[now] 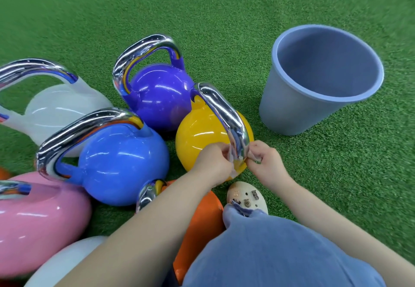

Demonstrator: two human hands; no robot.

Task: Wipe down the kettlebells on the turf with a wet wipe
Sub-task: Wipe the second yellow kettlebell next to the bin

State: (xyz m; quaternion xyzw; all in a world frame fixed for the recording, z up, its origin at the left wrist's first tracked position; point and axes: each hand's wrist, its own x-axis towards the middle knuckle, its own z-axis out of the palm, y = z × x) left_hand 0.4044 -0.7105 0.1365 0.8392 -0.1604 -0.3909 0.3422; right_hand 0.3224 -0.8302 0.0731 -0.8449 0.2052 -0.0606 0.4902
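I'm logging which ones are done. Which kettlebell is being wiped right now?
The yellow kettlebell beside the blue bin. Both hands, left hand and right hand, pinch a wet wipe around its chrome handle; the others go untouched.

Green artificial turf floor carries glossy chrome-handled kettlebells: yellow at the fingers, purple beyond, blue, white and pink left. Grey-blue plastic bucket stands beyond-right.
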